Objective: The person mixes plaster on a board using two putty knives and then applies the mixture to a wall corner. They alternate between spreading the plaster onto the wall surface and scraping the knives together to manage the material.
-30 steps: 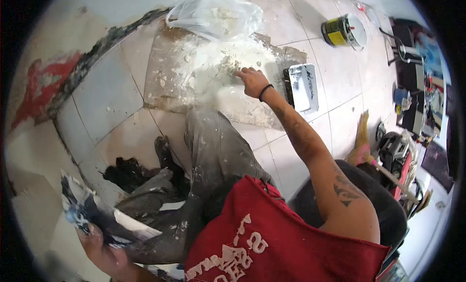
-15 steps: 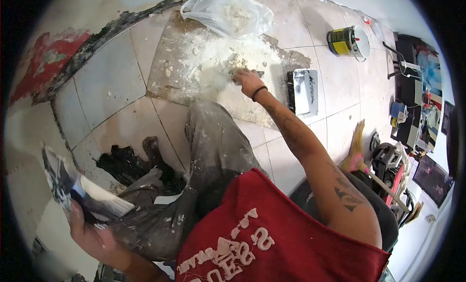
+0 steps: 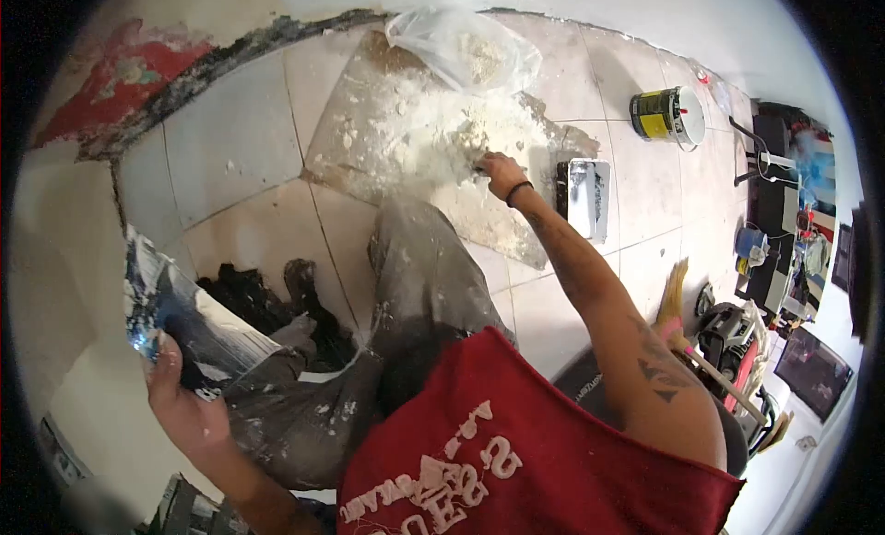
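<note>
My left hand is closed on the near end of a wide plastering blade, smeared with white and dark stuff and tilted beside my knee. Out in front, my right hand is closed low over a heap of pale plaster powder. A small dark bit shows at its fingers; I cannot tell what it is. The powder lies spread on a worn board on the tiled floor. Just right of that hand sits a plaster-stained tray.
A clear plastic bag with powder in it lies at the board's far edge. Farther right stands a black and yellow bucket. A broom and a red-black machine are at my right. The wall base runs along the far left.
The whole view has shifted slightly. My right hand has turned on the powder, and the dark piece that stuck out to its right no longer shows there. The blade in my left hand has tilted.
</note>
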